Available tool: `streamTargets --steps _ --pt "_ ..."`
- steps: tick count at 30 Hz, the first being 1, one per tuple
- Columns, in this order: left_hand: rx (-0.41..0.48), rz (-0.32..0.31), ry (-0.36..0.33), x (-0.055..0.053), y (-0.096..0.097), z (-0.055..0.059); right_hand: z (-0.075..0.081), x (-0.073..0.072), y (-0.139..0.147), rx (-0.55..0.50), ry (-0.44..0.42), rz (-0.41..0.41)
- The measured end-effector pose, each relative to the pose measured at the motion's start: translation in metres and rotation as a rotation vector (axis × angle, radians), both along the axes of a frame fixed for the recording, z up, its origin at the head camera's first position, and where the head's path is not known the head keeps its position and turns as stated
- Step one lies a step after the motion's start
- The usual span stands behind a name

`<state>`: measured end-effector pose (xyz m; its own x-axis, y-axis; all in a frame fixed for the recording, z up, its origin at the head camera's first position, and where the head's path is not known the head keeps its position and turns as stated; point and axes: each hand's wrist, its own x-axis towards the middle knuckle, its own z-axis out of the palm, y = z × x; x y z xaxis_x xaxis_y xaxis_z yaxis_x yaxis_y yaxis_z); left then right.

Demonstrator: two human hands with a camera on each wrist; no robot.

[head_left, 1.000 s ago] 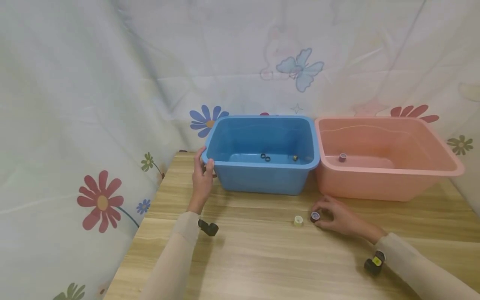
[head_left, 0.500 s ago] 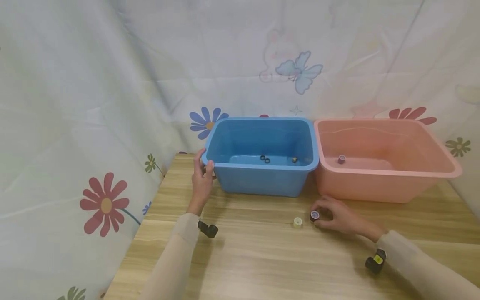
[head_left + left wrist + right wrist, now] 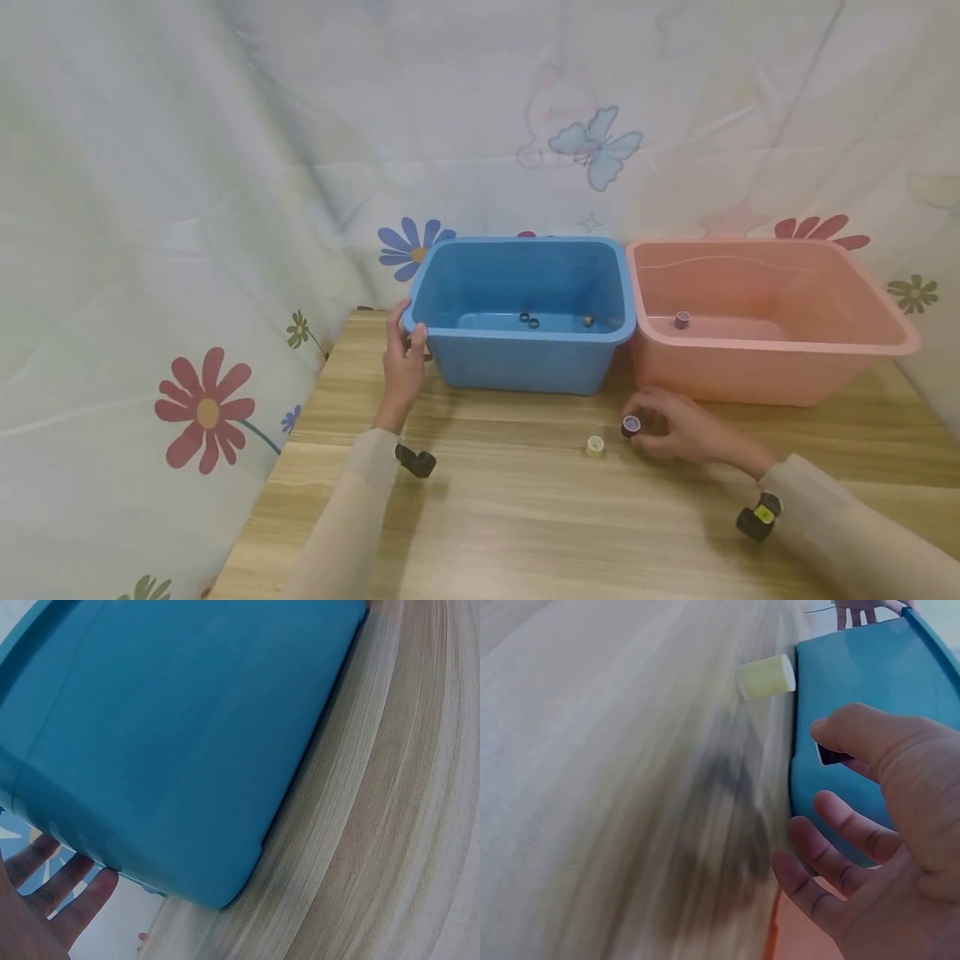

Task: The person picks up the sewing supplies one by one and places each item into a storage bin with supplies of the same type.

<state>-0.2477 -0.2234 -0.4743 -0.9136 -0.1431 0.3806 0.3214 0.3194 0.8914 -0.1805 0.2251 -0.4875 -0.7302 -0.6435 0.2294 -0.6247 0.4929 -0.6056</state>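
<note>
My right hand [image 3: 678, 427] pinches a small dark cylinder with a pale lilac end [image 3: 631, 426] between thumb and forefinger, close over the table. In the right wrist view, its dark side [image 3: 831, 755] shows beneath the thumb, and the other fingers are spread. Just left of it, a small pale-yellow cylinder with a white rim [image 3: 595, 447] stands on the wood. At the left corner of the blue tub [image 3: 517, 362], my left hand [image 3: 403, 362] holds the rim, the thumb in front and the fingers along the side. The left wrist view shows those fingers [image 3: 86, 904] spread against the outer wall.
A pink tub [image 3: 735, 375] stands against the blue one on its right, with one small purplish cylinder [image 3: 682, 320] inside. Two dark rings [image 3: 534, 323] and a small gold-coloured piece [image 3: 588, 321] lie in the blue tub. A printed curtain [image 3: 480, 125] hangs behind the wooden table [image 3: 510, 517].
My right hand has risen slightly with the dark cylinder, away from the yellow one. My left hand stays at the blue tub's corner. The head view has shifted a little.
</note>
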Motion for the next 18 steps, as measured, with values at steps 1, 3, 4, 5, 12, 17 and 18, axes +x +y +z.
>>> streamTargets --steps 1,3,4,5,12,17,18 --pt "0.000 0.000 -0.001 0.000 0.000 0.000 0.002 0.000 0.000 0.005 -0.006 0.000" --pt "-0.003 0.001 -0.004 0.000 0.000 0.000 0.007 0.000 0.000 0.022 -0.026 0.000" --pt "-0.003 0.000 -0.004 0.000 0.000 0.000 0.009 0.000 0.000 0.030 -0.037 0.000" --pt "-0.004 0.000 -0.005 -0.001 0.000 0.000 0.011 0.001 0.001 0.034 -0.045 0.000" --pt "-0.011 0.011 -0.010 0.000 0.001 0.000 0.023 0.003 0.004 0.018 -0.109 0.014" --pt "-0.020 0.017 -0.010 0.000 0.001 -0.001 0.029 0.004 0.005 -0.005 -0.115 0.025" --pt "-0.019 0.016 -0.007 0.000 0.001 -0.001 0.031 0.005 0.005 -0.007 -0.109 0.027"
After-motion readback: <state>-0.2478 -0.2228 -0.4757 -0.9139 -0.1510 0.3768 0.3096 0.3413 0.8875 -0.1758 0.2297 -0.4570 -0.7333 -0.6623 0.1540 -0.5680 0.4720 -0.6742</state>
